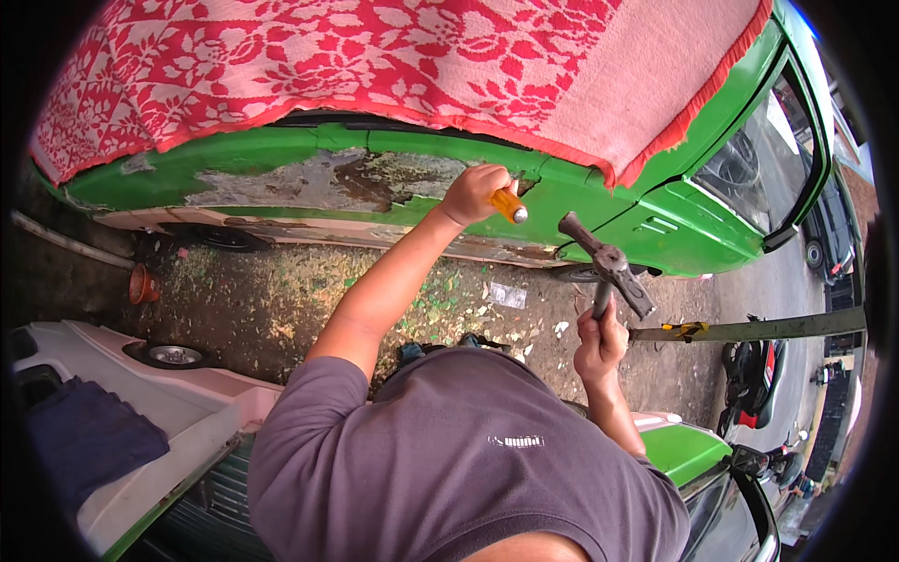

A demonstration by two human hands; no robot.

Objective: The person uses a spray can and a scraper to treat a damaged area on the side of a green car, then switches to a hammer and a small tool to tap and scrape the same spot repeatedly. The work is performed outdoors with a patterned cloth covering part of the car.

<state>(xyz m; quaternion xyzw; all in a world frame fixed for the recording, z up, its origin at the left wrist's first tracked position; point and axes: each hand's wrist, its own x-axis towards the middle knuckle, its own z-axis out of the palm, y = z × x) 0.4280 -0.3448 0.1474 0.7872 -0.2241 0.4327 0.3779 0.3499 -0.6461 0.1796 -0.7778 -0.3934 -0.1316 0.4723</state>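
Observation:
My left hand (471,195) is closed round a yellow-handled tool (507,204) with a metal cap on its butt end. That tool is held against the side of a green car (562,199); its working tip is hidden, so I cannot tell a chisel from a screwdriver. Beside the hand, a patch of cracked, flaking paint and filler (309,180) runs along the panel. A hammer (611,264) with a worn metal head is raised in my right hand (601,345), whose fingers wrap its handle. The hammer head is apart from the yellow tool.
A red-and-pink floral cloth (375,66) covers the car's upper part. Paint chips litter the ground (309,290) by a plastic sachet (507,296). A pole (768,326) stands to the right; a motorcycle (749,375) is beyond. Another vehicle (225,398) is close behind me.

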